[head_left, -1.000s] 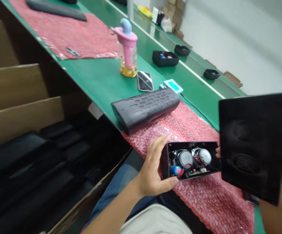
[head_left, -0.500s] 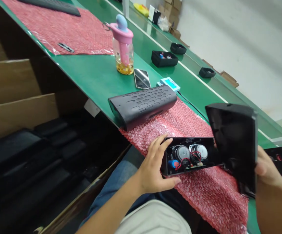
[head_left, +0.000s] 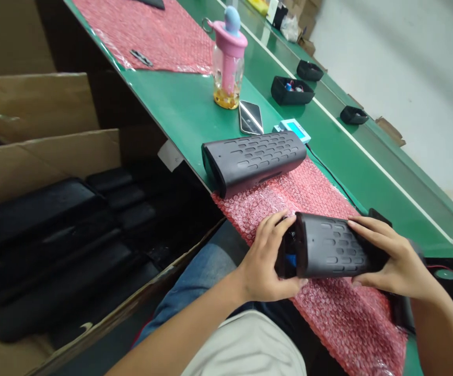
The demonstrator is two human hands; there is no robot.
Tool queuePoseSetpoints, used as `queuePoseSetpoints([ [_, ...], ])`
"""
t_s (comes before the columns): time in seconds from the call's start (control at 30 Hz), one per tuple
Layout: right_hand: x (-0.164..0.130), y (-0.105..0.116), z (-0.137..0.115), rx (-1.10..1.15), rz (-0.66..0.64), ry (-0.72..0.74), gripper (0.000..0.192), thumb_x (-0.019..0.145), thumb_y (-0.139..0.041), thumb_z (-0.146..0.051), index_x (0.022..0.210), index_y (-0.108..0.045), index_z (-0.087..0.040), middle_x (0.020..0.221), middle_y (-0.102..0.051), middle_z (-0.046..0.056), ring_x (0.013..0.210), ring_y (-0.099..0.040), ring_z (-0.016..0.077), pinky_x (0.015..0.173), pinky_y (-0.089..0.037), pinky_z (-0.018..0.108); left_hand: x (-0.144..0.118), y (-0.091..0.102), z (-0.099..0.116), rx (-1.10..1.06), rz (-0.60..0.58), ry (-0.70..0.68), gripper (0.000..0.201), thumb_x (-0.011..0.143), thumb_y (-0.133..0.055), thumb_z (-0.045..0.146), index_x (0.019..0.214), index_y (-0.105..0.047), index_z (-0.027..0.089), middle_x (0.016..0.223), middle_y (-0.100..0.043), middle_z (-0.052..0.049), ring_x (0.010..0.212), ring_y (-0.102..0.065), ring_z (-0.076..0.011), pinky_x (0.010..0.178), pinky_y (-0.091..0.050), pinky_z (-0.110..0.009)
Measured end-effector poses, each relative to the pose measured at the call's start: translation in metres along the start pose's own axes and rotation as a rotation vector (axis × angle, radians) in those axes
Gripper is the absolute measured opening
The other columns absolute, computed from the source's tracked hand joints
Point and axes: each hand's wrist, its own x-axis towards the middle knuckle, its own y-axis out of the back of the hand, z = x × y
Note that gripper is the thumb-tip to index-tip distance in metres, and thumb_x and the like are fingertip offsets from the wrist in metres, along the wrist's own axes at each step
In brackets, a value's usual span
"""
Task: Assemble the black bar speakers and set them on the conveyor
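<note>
My left hand [head_left: 267,261] grips the left end of an open black speaker body [head_left: 287,256], whose inner parts are mostly hidden. My right hand [head_left: 393,258] holds a black slotted cover [head_left: 334,245] laid over that body, fingers spread along its right end. Both rest on a pink bubble-wrap sheet [head_left: 328,313] at the near edge of the green bench [head_left: 179,109]. A second, closed black speaker [head_left: 254,161] lies just beyond on the sheet's far edge.
A pink-lidded bottle [head_left: 228,65], a phone [head_left: 251,117] and a small blue-screened meter [head_left: 292,129] stand behind. Black trays [head_left: 292,90] sit further back. A cardboard box of black covers [head_left: 54,245] is at the left. Another open speaker body [head_left: 451,274] lies at the right edge.
My right hand has brought the slotted cover down from the right and laid it over the open speaker body, hiding the drivers. My left hand stays on the body's left end.
</note>
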Motion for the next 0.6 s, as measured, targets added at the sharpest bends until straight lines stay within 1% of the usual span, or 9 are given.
queuePoseSetpoints([
  [0.07, -0.002, 0.005, 0.006, 0.038, 0.035, -0.039, 0.085, 0.067, -0.073, -0.059, 0.139, -0.040, -0.030, 0.134, -0.047, 0.012, 0.120, -0.047, 0.0360, 0.098, -0.041, 0.052, 0.005, 0.006, 0.005, 0.015, 0.003, 0.034, 0.077, 0.064, -0.065, 0.034, 0.134, -0.035, 0.020, 0.140, -0.036, -0.016, 0.129, -0.034, -0.0331, 0.107, -0.028, -0.053],
  [0.1, -0.004, 0.008, 0.010, 0.063, 0.056, -0.059, 0.084, 0.066, -0.073, -0.058, 0.139, -0.041, -0.030, 0.134, -0.048, 0.011, 0.120, -0.047, 0.0358, 0.099, -0.041, 0.050, 0.008, 0.010, 0.008, 0.026, -0.008, 0.038, 0.066, 0.064, -0.065, 0.030, 0.125, -0.045, 0.019, 0.135, -0.042, -0.014, 0.125, -0.038, -0.0316, 0.106, -0.030, -0.051],
  [0.17, -0.009, 0.013, 0.018, 0.113, 0.088, -0.093, 0.084, 0.066, -0.075, -0.056, 0.138, -0.042, -0.029, 0.134, -0.049, 0.010, 0.120, -0.047, 0.0354, 0.102, -0.039, 0.049, 0.017, 0.017, 0.014, 0.044, -0.068, 0.023, 0.043, 0.063, -0.068, 0.027, 0.104, -0.059, 0.020, 0.113, -0.058, -0.009, 0.114, -0.046, -0.0282, 0.104, -0.033, -0.048],
  [0.23, -0.014, 0.015, 0.023, 0.151, 0.112, -0.118, 0.084, 0.064, -0.076, -0.054, 0.137, -0.043, -0.029, 0.133, -0.051, 0.009, 0.120, -0.048, 0.0351, 0.104, -0.037, 0.049, 0.027, 0.024, 0.020, 0.062, -0.167, 0.027, 0.029, 0.063, -0.073, 0.030, 0.089, -0.064, 0.020, 0.090, -0.064, -0.004, 0.101, -0.050, -0.0256, 0.101, -0.035, -0.046],
  [0.3, -0.018, 0.015, 0.025, 0.166, 0.129, -0.135, 0.084, 0.064, -0.077, -0.053, 0.137, -0.044, -0.028, 0.132, -0.052, 0.009, 0.120, -0.048, 0.0349, 0.105, -0.036, 0.049, 0.036, 0.028, 0.026, 0.093, -0.232, 0.095, 0.027, 0.061, -0.078, 0.035, 0.080, -0.066, 0.019, 0.079, -0.065, -0.002, 0.093, -0.051, -0.0244, 0.099, -0.037, -0.046],
  [0.37, -0.020, 0.013, 0.023, 0.165, 0.143, -0.135, 0.083, 0.064, -0.078, -0.052, 0.137, -0.045, -0.028, 0.132, -0.052, 0.009, 0.120, -0.048, 0.0345, 0.105, -0.037, 0.048, 0.040, 0.027, 0.029, 0.130, -0.242, 0.167, 0.028, 0.057, -0.080, 0.039, 0.070, -0.065, 0.019, 0.073, -0.065, -0.002, 0.091, -0.051, -0.0249, 0.095, -0.039, -0.045],
  [0.47, -0.020, 0.010, 0.020, 0.158, 0.139, -0.125, 0.084, 0.065, -0.077, -0.052, 0.138, -0.043, -0.028, 0.134, -0.050, 0.009, 0.121, -0.047, 0.0340, 0.104, -0.038, 0.047, 0.041, 0.020, 0.032, 0.177, -0.185, 0.201, 0.036, 0.054, -0.080, 0.048, 0.056, -0.059, 0.019, 0.063, -0.062, -0.002, 0.080, -0.051, -0.0233, 0.089, -0.041, -0.047],
  [0.53, -0.021, 0.008, 0.020, 0.155, 0.131, -0.123, 0.084, 0.065, -0.077, -0.052, 0.138, -0.043, -0.027, 0.134, -0.049, 0.010, 0.122, -0.046, 0.0344, 0.103, -0.039, 0.048, 0.040, 0.015, 0.033, 0.191, -0.147, 0.201, 0.039, 0.057, -0.078, 0.050, 0.051, -0.056, 0.019, 0.057, -0.059, -0.001, 0.073, -0.050, -0.0211, 0.087, -0.042, -0.047],
  [0.6, -0.022, 0.008, 0.020, 0.154, 0.131, -0.126, 0.085, 0.065, -0.077, -0.052, 0.138, -0.043, -0.027, 0.134, -0.049, 0.010, 0.122, -0.046, 0.0350, 0.103, -0.039, 0.048, 0.041, 0.011, 0.033, 0.203, -0.121, 0.207, 0.039, 0.062, -0.075, 0.048, 0.048, -0.052, 0.020, 0.054, -0.057, -0.001, 0.071, -0.048, -0.0208, 0.084, -0.043, -0.047],
])
